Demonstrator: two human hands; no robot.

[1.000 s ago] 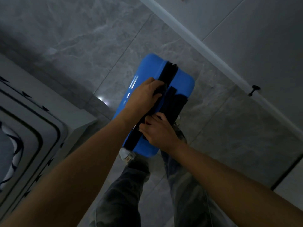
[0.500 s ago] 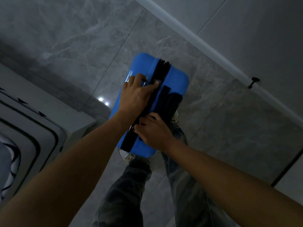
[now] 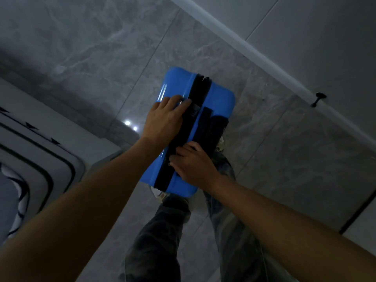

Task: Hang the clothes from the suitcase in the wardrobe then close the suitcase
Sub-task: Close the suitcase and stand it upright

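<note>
A blue hard-shell suitcase (image 3: 220,98) stands upright on the grey tiled floor just in front of my legs, its two shells together. A black zipper band (image 3: 198,92) runs along its top edge, with a black handle (image 3: 213,127) beside it. My left hand (image 3: 164,121) lies flat on the left shell, fingers spread and pressing near the zipper band. My right hand (image 3: 195,165) sits at the near end of the band, fingers curled and pinched on the zipper there. No clothes are in view.
A white bed frame with patterned bedding (image 3: 30,159) fills the left side. White doors or panels with a raised edge (image 3: 264,55) and a small black knob (image 3: 318,98) run along the right. My legs in dark trousers (image 3: 162,241) stand below the suitcase.
My left hand has slid from gripping the zipper band to lying flat on the left shell. My right hand stays at the near end of the zipper.
</note>
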